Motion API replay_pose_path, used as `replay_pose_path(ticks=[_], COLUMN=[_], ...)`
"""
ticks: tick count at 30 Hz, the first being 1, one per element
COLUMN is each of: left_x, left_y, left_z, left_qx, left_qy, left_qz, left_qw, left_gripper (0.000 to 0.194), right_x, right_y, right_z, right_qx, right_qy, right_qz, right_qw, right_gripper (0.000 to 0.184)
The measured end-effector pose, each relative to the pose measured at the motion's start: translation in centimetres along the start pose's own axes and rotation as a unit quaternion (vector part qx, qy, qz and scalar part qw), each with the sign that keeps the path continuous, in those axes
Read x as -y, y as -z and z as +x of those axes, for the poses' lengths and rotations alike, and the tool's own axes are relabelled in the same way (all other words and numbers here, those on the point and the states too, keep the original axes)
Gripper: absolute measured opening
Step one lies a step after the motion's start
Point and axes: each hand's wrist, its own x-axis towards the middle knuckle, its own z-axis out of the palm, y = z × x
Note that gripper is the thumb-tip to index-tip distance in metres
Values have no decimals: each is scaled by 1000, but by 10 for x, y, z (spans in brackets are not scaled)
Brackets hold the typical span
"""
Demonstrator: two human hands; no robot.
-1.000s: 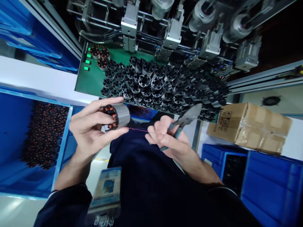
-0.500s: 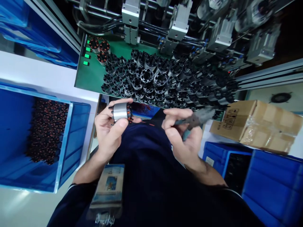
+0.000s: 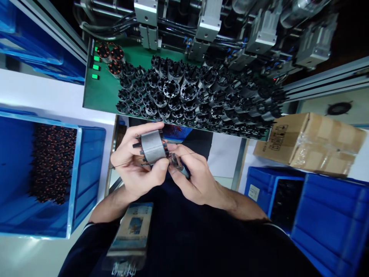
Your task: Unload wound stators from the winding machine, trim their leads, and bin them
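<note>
My left hand (image 3: 135, 163) is wrapped round a grey metal stator (image 3: 153, 146) with copper windings, held at chest height. My right hand (image 3: 194, 179) is closed on the blue handles of small cutting pliers (image 3: 180, 166), whose jaws sit against the stator's right end. A thin wire runs out from the stator to both sides. Both hands meet in front of my dark blue clothing.
A green table (image 3: 100, 92) ahead carries several black stators (image 3: 198, 100) under a row of machine heads (image 3: 207, 23). A blue bin (image 3: 86, 169) of copper-wound stators sits at left. A cardboard box (image 3: 314, 142) and blue crates (image 3: 331, 219) lie at right. A badge (image 3: 129, 234) hangs at my chest.
My right hand has come in from the right, bringing the pliers up against the stator. My left hand has turned the stator and lowered it slightly.
</note>
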Motion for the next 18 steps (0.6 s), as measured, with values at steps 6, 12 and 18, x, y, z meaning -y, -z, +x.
replay_pose_path(ticks=[6, 12, 18], left_x=[-4, 14, 61], left_y=[-3, -5, 11], left_z=[3, -6, -47], left_qx=[-11, -14, -60], left_qy=[-5, 34, 159], left_qz=[-25, 5, -86], left_qw=[1000, 999, 982], left_gripper=[31, 43, 39], right_x=[-3, -11, -42], right_y=[1, 0, -1], right_z=[-3, -3, -8], right_qx=[1, 26, 69], right_qy=[21, -50, -180], right_qz=[12, 1, -30], right_qw=[1000, 998, 981], right_gripper=[22, 24, 25])
